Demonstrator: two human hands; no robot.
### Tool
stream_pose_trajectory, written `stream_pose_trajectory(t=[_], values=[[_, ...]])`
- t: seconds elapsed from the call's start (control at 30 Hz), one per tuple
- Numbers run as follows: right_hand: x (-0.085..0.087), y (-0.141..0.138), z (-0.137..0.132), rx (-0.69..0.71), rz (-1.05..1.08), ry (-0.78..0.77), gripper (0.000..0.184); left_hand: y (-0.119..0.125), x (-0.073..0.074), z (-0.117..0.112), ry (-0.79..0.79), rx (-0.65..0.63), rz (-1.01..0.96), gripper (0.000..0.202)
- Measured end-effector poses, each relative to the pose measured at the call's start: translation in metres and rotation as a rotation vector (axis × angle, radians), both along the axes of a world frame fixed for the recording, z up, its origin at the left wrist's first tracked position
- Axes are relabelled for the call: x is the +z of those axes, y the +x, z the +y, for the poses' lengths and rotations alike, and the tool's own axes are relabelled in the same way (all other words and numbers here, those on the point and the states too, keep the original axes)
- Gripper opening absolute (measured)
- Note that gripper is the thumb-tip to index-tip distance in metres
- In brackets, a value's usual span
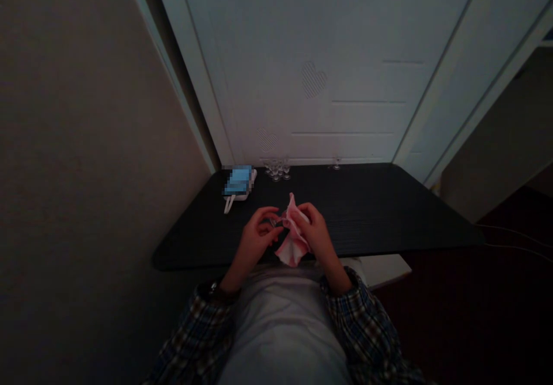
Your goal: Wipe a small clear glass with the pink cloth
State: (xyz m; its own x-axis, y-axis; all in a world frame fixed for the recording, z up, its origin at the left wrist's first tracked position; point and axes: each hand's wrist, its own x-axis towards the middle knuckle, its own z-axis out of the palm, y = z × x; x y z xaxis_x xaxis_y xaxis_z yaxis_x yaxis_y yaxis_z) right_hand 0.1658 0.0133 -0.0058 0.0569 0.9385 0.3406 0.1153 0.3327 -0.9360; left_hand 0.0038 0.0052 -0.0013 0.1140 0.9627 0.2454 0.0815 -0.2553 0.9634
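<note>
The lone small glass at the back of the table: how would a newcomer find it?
Start at the black table and follow its far edge along the white door. A cluster of small clear glasses stands left of centre; the lone small clear stemmed glass stands by itself, well to their right.

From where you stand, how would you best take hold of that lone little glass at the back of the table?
Probably by its stem, from the front. The lone glass stands upright near the table's far edge, close to the white door, so there is little room behind it. It is too small and dim to tell more.
</note>
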Motion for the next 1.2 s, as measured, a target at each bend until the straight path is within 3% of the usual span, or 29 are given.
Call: stream_pose_trajectory(t=[0.5, 1.0, 1.2], values=[[0.0041, -0.0007, -0.0028, 0.012, 0.011, -0.004, 0.023, -0.0005, 0.0, 0.0, -0.029, -0.04, -0.007, 0.031], [0.0044, -0.0011, -0.0028, 0.03, 0.033, -0.004, 0.022, 0.0019, 0.003, -0.0024, -0.014, 0.004, -0.051, 0.042], [0.0042, -0.0011, -0.0034, 0.022, 0.04, -0.001, 0.021, 0.0019, 0.0038, -0.0025, -0.025, 0.006, -0.006, 0.034]])
